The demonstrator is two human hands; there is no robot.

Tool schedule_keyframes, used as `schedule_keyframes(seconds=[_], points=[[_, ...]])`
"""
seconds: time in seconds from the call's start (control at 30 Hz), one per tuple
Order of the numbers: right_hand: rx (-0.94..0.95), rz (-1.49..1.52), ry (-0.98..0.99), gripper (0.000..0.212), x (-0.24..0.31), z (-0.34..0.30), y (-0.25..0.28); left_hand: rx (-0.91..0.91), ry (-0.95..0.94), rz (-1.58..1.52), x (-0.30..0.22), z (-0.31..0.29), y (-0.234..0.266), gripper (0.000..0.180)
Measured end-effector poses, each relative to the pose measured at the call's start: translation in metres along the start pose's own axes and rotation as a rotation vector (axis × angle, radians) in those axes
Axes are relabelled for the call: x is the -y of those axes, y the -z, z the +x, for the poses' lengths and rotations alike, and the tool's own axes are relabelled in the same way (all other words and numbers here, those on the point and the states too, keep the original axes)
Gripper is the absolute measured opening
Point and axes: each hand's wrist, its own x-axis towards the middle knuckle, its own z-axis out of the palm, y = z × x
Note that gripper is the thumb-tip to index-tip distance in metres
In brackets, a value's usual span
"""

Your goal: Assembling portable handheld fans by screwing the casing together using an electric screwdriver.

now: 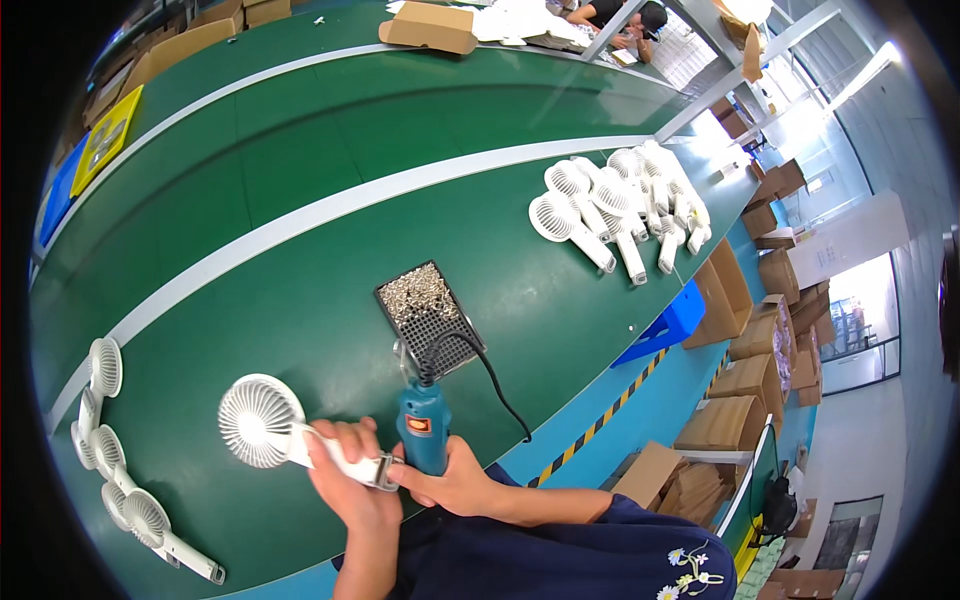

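While the left hand (352, 470) curls its fingers around the handle of a white handheld fan (270, 424) at near left, the right hand (462, 482) grips a teal corded tool (424, 428), a black tray (440, 335) lying farther off.

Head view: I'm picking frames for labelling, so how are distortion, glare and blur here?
In the head view, the white strip bows and the corners go black; at its upper right, the lamp glares, and at its right the window looks washed out; at its lower left, the held fan shows distinct ribs without obvious blur.
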Motion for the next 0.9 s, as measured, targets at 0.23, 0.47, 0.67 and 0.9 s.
schedule_keyframes(seconds=[0.23,0.47,0.67,0.9], points=[[-0.070,-0.007,0.096,0.018,0.006,-0.010,0.007,0.012,0.028,-0.008,0.006,-0.010,-0.019,0.029],[-0.149,0.063,0.148,0.015,0.001,-0.011,0.019,0.124,0.197,-0.055,0.038,-0.019,-0.013,0.030],[-0.452,0.391,0.465,0.022,0.056,-0.021,0.102,0.718,0.245,0.533,0.009,-0.007,-0.026,0.058],[-0.841,0.214,0.892,0.016,0.200,-0.002,0.339,0.503,0.005,0.812,-0.059,0.002,0.020,0.022]])
